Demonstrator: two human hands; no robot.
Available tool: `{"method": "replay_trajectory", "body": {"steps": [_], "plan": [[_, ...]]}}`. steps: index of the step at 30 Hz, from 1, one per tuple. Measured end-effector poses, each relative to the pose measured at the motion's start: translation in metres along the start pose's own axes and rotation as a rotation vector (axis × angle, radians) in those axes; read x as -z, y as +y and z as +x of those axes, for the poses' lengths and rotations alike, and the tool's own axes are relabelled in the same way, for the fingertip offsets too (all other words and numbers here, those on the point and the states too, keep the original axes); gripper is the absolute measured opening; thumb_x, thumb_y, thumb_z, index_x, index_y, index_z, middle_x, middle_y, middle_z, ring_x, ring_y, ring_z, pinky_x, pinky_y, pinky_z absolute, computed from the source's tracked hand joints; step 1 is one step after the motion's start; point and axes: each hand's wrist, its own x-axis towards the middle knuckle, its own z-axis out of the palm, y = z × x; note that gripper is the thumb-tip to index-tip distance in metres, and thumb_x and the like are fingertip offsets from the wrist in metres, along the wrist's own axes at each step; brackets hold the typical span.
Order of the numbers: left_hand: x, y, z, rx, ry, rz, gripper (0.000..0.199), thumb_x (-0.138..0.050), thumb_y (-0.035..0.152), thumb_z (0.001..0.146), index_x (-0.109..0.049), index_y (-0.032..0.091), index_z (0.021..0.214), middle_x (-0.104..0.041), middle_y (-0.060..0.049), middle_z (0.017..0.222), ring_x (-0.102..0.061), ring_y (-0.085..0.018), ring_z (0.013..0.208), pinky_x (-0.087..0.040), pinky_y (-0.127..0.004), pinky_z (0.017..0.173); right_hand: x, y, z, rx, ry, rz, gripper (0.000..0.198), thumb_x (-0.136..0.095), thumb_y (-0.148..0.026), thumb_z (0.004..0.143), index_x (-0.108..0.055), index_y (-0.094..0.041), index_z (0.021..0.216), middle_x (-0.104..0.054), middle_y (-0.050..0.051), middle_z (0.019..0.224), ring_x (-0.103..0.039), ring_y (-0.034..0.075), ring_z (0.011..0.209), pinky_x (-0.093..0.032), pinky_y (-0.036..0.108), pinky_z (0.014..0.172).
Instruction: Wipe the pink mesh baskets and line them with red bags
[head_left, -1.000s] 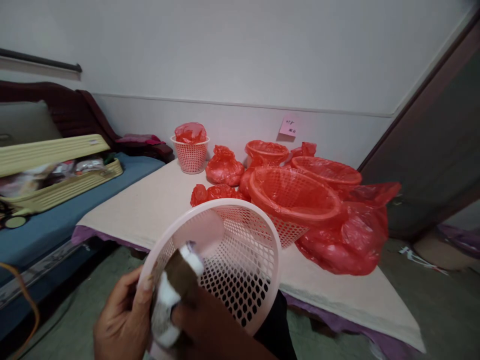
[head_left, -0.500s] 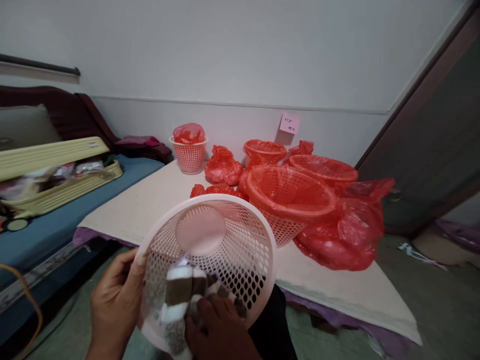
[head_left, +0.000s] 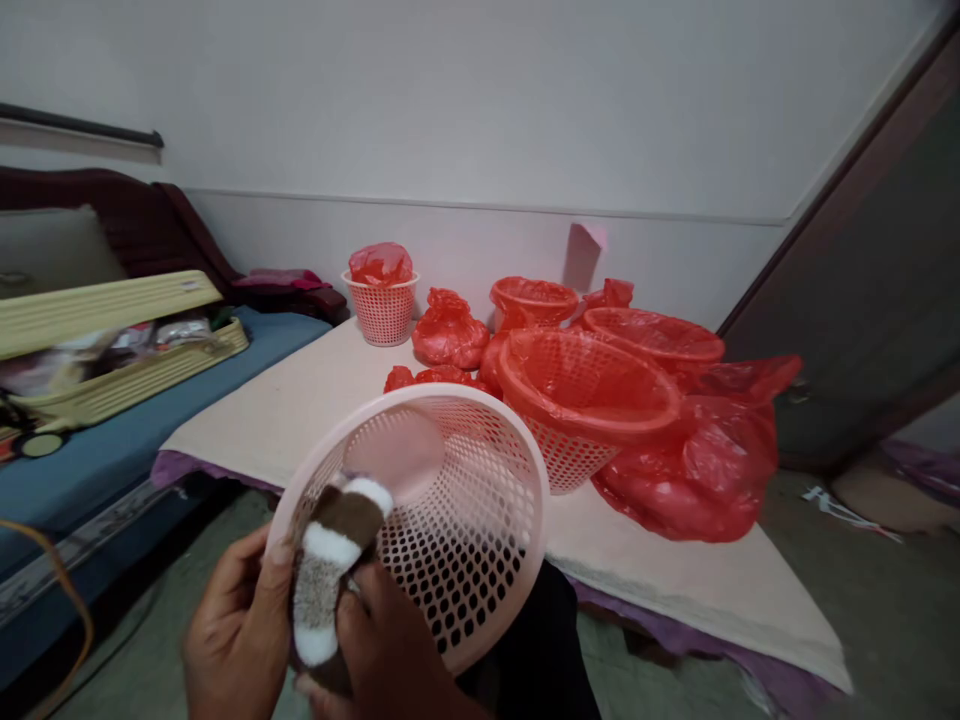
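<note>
A pale pink plastic basket (head_left: 525, 500) with a perforated wall leans toward me, its mouth facing up at me. My left hand (head_left: 240, 610) grips its left rim, thumb on the inner side. In my right hand (head_left: 390, 640) is a fuzzy sock (head_left: 319, 590) with brown, white and speckled grey stripes. The sock stands against the basket's left inner wall, near my left thumb. My right fingers are partly hidden behind the sock.
On the cream-covered table (head_left: 247, 410) stand red-bag-lined baskets (head_left: 592, 390) and several red plastic bags (head_left: 697, 470). A small basket (head_left: 381, 312) stands at the back left. On a blue bed (head_left: 277, 345) at left lies an opened yellow suitcase (head_left: 142, 370).
My right hand has moved left and drawn the sock from the basket's lower middle to its left side. The basket's lower right inside is now uncovered. The pink wall note has flipped up.
</note>
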Motion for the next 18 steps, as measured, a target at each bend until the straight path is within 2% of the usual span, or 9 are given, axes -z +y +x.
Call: {"method": "replay_trajectory", "body": {"steps": [2, 6, 8, 11, 14, 18], "plan": [[0.003, -0.005, 0.001, -0.018, 0.003, 0.022, 0.048, -0.067, 0.067, 0.072, -0.070, 0.026, 0.094, -0.071, 0.003, 0.085, -0.062, -0.012, 0.076, -0.050, -0.017, 0.064, 0.001, 0.010, 0.004, -0.017, -0.085, -0.020, 0.050, -0.076, -0.037, 0.072, -0.058, -0.019, 0.115, -0.058, 0.012, 0.119, -0.060, 0.026, 0.099, -0.054, 0.036, 0.081], [0.002, -0.010, 0.005, -0.087, -0.008, 0.025, 0.042, -0.068, 0.063, 0.075, -0.072, 0.027, 0.094, -0.072, 0.004, 0.085, -0.062, -0.012, 0.076, -0.050, -0.018, 0.068, 0.006, 0.051, 0.026, -0.090, -0.261, -0.380, 0.021, -0.058, -0.020, 0.084, -0.063, -0.017, 0.104, -0.063, 0.014, 0.107, -0.063, 0.027, 0.092, -0.052, 0.039, 0.076], [-0.001, -0.014, 0.004, -0.139, -0.037, 0.021, 0.039, -0.068, 0.061, 0.076, -0.072, 0.027, 0.095, -0.073, 0.003, 0.088, -0.064, -0.013, 0.079, -0.050, -0.019, 0.072, 0.009, 0.074, 0.043, -0.167, -0.312, -0.498, 0.019, -0.052, -0.017, 0.088, -0.066, -0.014, 0.100, -0.065, 0.017, 0.103, -0.063, 0.029, 0.093, -0.052, 0.043, 0.077], [-0.004, -0.021, 0.001, -0.217, -0.106, 0.043, 0.036, -0.068, 0.056, 0.078, -0.073, 0.026, 0.098, -0.074, 0.002, 0.093, -0.066, -0.015, 0.082, -0.052, -0.022, 0.076, 0.012, 0.094, 0.064, -0.262, -0.311, -0.555, 0.022, -0.049, -0.015, 0.090, -0.068, -0.008, 0.097, -0.066, 0.022, 0.101, -0.064, 0.033, 0.095, -0.052, 0.048, 0.078], [-0.003, -0.024, 0.002, -0.296, -0.103, 0.099, 0.033, -0.067, 0.053, 0.080, -0.073, 0.026, 0.098, -0.075, 0.002, 0.095, -0.067, -0.016, 0.084, -0.051, -0.023, 0.078, 0.013, 0.088, 0.062, -0.236, -0.328, -0.542, 0.019, -0.056, -0.018, 0.085, -0.068, -0.011, 0.099, -0.067, 0.019, 0.102, -0.065, 0.031, 0.093, -0.053, 0.044, 0.076], [0.003, -0.017, 0.011, -0.361, -0.091, 0.165, 0.029, -0.065, 0.052, 0.082, -0.073, 0.029, 0.097, -0.074, 0.004, 0.094, -0.066, -0.015, 0.084, -0.050, -0.022, 0.078, 0.024, 0.055, 0.021, -0.094, -0.352, -0.412, 0.019, -0.063, -0.025, 0.080, -0.065, -0.020, 0.098, -0.066, 0.009, 0.100, -0.067, 0.024, 0.081, -0.055, 0.034, 0.066]]}}
